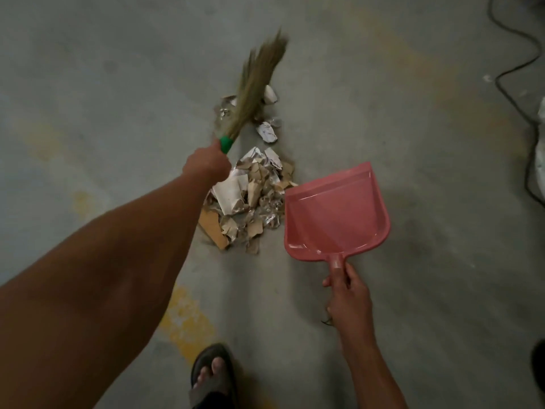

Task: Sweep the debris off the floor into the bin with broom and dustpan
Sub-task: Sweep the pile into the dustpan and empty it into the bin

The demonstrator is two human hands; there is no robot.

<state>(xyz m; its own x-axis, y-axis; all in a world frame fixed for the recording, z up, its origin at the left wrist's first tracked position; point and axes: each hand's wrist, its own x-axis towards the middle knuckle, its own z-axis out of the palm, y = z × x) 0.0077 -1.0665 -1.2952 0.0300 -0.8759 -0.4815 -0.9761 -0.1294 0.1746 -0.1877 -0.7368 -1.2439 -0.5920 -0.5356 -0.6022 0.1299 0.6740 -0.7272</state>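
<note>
My left hand [206, 163] grips the green handle end of a straw broom [256, 84], whose blurred bristles point up and away over the far scraps. A heap of torn paper, cardboard and foil debris [250, 202] lies on the grey concrete floor at the centre. More loose scraps [267, 131] lie just beyond the heap, under the bristles. My right hand [346, 293] holds the handle of a pink plastic dustpan [333, 211], which sits to the right of the heap with its left edge against the debris. The pan is empty.
A black cable [514, 72] snakes along the floor at the upper right. Something white [541, 160] shows at the right edge. My sandalled foot [213, 376] stands at the bottom centre. Yellow paint patches [185, 317] mark the floor.
</note>
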